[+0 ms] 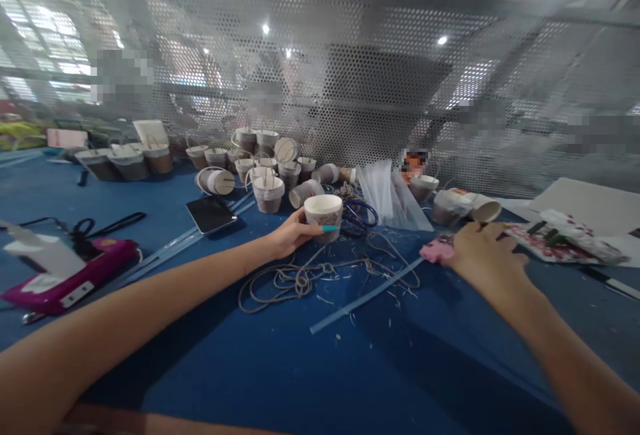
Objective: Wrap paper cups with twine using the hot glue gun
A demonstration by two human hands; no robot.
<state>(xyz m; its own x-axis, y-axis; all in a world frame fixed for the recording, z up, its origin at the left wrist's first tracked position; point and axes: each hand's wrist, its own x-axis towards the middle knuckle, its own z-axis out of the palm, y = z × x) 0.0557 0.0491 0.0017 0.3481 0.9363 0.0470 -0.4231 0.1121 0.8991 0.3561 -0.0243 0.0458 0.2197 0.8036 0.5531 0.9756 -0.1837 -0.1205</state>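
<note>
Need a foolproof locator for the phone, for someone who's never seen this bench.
Blue table: from the left hand go left, to just in front of the clustered cups. The phone lies there, a flat black rectangle, unlike the round, pale-rimmed cups behind.

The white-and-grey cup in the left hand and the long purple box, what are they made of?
The white-and-grey cup in the left hand looks like matte paper or card, from its thin pale rim and dull side, though I can't be sure. The long purple box looks like smooth hard plastic, from its even colour and rounded edges.
</note>
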